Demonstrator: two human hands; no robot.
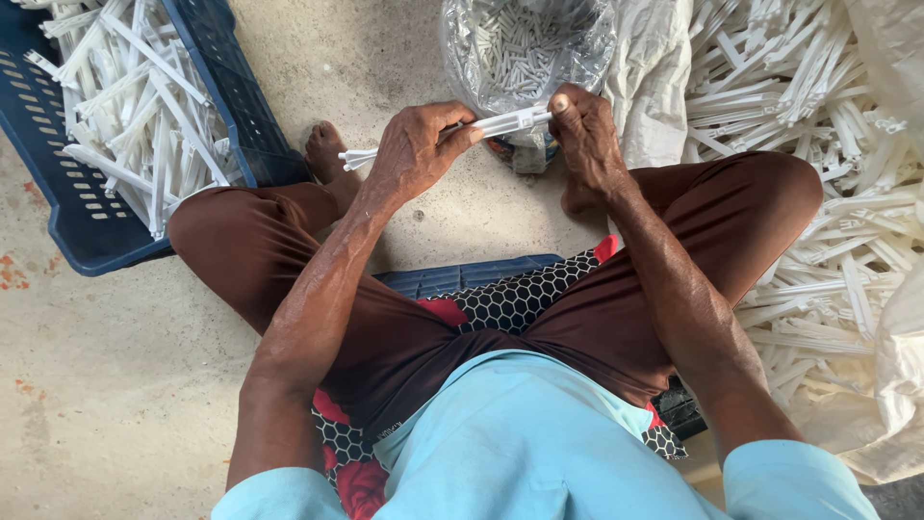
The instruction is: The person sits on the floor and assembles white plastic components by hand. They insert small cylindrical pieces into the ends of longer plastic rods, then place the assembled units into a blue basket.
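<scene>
A long white plastic strip (500,123) lies horizontally between both my hands, above the concrete floor. My left hand (414,149) is closed around its left part, with the strip's end (358,157) sticking out past my fingers. My right hand (582,130) pinches the strip's right end between thumb and fingers. Just beyond my hands sits a clear plastic bag (525,48) holding several small white pieces.
A blue plastic crate (67,207) at the left holds several white strips. A big heap of the same strips (818,144) lies on white sacking (654,77) at the right. I sit on a low blue seat (452,277) with a patterned cushion, knees spread, bare feet on the floor.
</scene>
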